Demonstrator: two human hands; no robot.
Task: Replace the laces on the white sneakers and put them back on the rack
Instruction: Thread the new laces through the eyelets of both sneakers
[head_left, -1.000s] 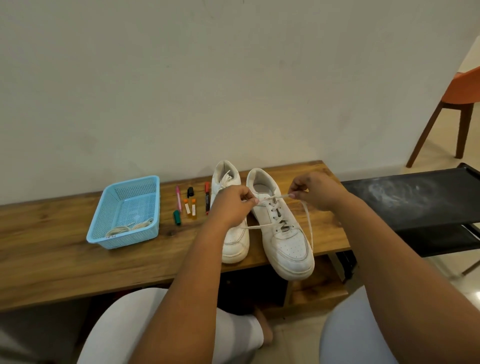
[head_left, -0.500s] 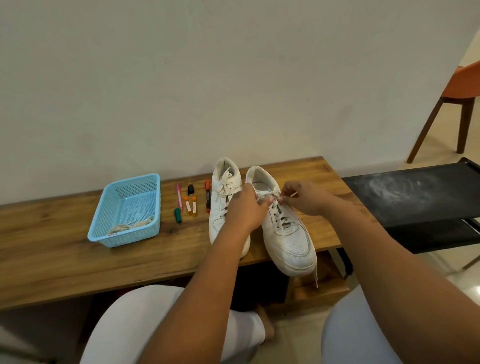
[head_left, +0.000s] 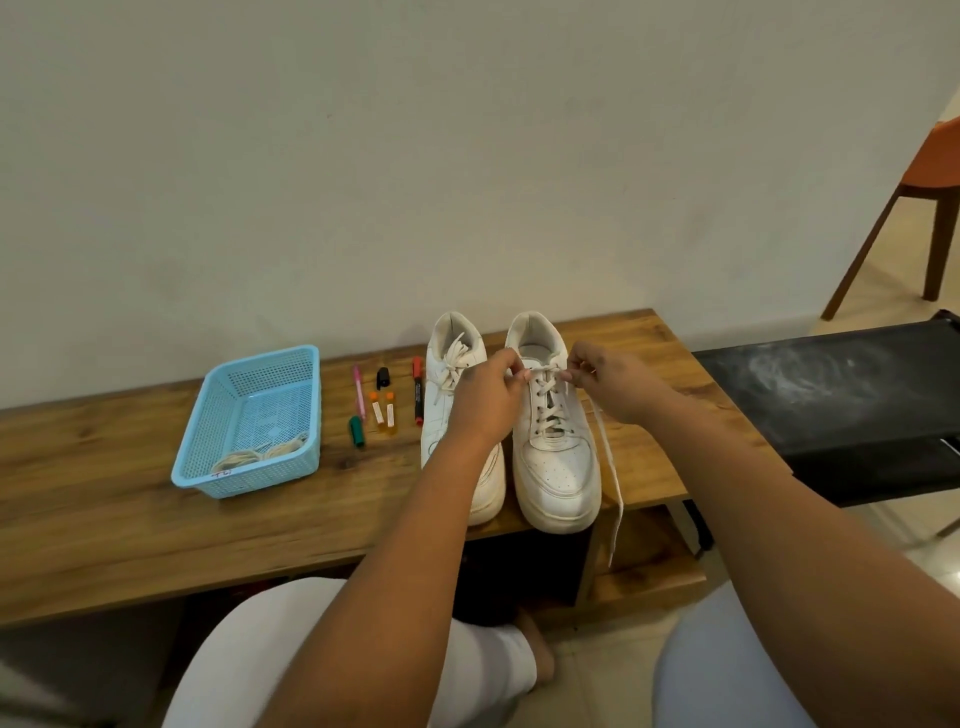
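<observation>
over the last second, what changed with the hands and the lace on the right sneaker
Both hands came together at the top eyelets: the left hand and right hand now pinch the lace close to the right sneaker, where they had held it stretched wide. One loose lace end now hangs over the bench edge. The left sneaker, basket and markers stayed put.

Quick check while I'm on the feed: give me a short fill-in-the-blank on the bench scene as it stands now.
1. Both hands work the lace at the top eyelets of the ____ sneaker.
2. The coiled old laces lie in the ____ basket.
3. One loose lace end hangs over the bench's ____ edge.
4. The markers lie between the basket and the ____ sneaker.

Missing words: right; blue; front; left
</observation>
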